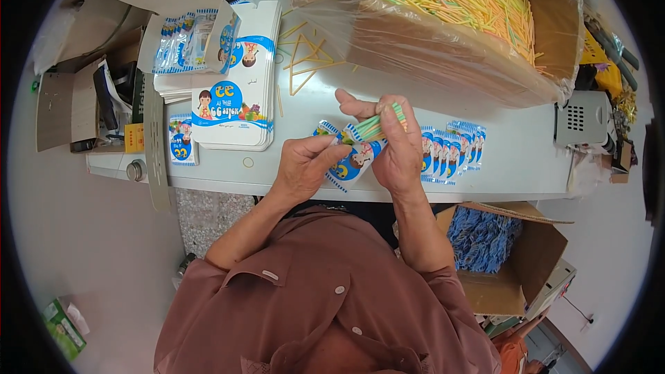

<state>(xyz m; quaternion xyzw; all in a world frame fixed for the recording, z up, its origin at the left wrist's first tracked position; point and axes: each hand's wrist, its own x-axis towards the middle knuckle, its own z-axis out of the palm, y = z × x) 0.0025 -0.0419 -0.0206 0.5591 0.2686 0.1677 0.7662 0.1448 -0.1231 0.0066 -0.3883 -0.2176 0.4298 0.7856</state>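
My left hand pinches the edge of a blue-and-white printed packet above the table's front edge. My right hand is closed around a small bundle of thin pastel sticks, green, yellow and orange. One end of the bundle meets the packet's upper edge between my hands; whether it is inside I cannot tell. More of the packets lie under or behind my fingers, partly hidden. Right of my right hand, a row of overlapping packets lies on the table.
A big plastic-lined carton of loose sticks stands at the back right. Flat printed cartons are stacked at left, with an open box of packets on them. Loose sticks lie behind my hands. A lower carton holds blue packets.
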